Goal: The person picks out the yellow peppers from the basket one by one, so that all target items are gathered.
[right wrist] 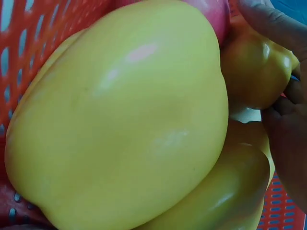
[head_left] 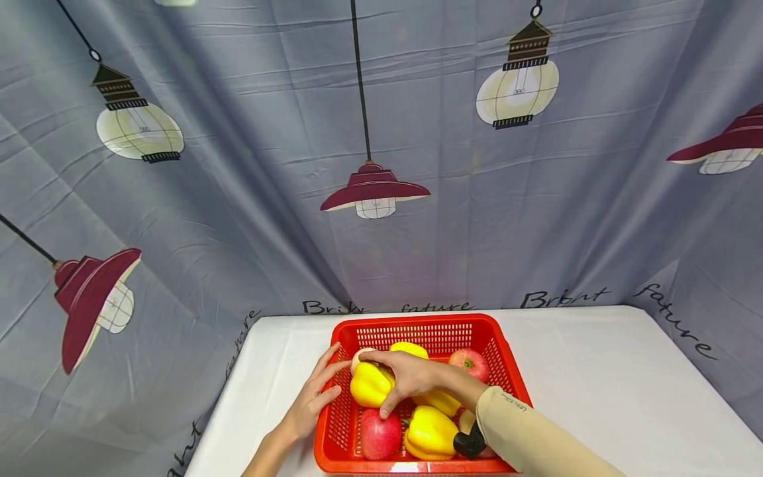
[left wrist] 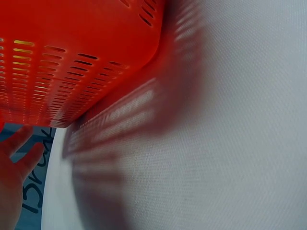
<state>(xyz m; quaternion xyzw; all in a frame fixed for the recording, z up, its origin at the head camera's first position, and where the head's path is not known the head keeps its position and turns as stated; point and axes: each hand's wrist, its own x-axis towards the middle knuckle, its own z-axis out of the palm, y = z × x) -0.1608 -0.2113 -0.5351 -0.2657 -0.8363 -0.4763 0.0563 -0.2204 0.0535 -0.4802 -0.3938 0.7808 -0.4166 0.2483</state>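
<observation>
My right hand (head_left: 411, 374) reaches into a red plastic basket (head_left: 417, 467) and grips a yellow bell pepper (head_left: 371, 385) at the basket's left side. In the right wrist view, the thumb and fingers lie on either side of that pepper (right wrist: 254, 69). Straight, spread fingers of my left hand (head_left: 310, 401) touch the basket's left rim; the left wrist view shows part of this hand (left wrist: 12, 172) beside the basket wall (left wrist: 72, 28). Below the held pepper lies a red apple (head_left: 381, 435). Another yellow bell pepper (head_left: 430, 434) sits right of the apple.
A second apple (head_left: 469, 363) lies at the basket's back right. More yellow peppers (head_left: 410, 348) and a pale round item (head_left: 361, 356) are partly hidden by the right hand. The basket stands on a white-covered table (head_left: 596, 384), with a grey-blue printed curtain (head_left: 417, 258) behind.
</observation>
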